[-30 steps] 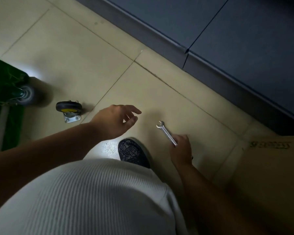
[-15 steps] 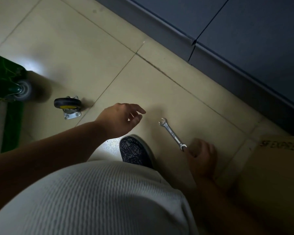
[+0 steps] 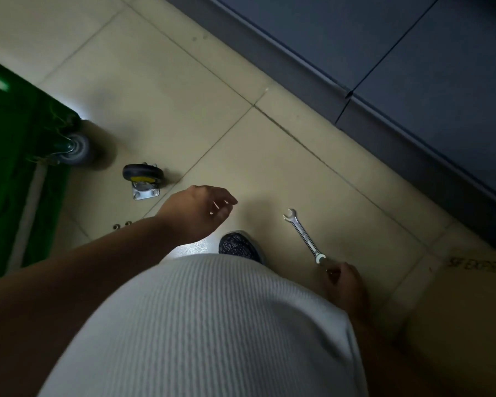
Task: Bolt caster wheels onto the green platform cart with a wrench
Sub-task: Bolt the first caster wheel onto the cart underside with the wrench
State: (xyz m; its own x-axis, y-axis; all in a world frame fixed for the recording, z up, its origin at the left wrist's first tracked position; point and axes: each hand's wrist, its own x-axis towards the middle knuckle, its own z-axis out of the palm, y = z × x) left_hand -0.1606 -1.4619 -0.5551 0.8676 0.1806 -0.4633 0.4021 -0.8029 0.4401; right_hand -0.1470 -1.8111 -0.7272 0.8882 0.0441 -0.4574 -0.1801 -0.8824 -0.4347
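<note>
Floor point(image 3: 184, 81) is dim beige tile on my head feed, with dark blue panels point(image 3: 413, 81) along the far side. Green cart point(image 3: 17, 167) sits left, loose caster point(image 3: 143, 179) beside it, wrench point(image 3: 304, 233) flat on the tile. Left hand point(image 3: 201, 207) hovers slack and empty; right hand point(image 3: 344, 282) curls at the wrench's end, can't tell if it grips.

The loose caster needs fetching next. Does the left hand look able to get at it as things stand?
Probably yes. The left hand hovers open, holding nothing, close beside the loose caster lying on the floor, and only bare tile shows between them.
</note>
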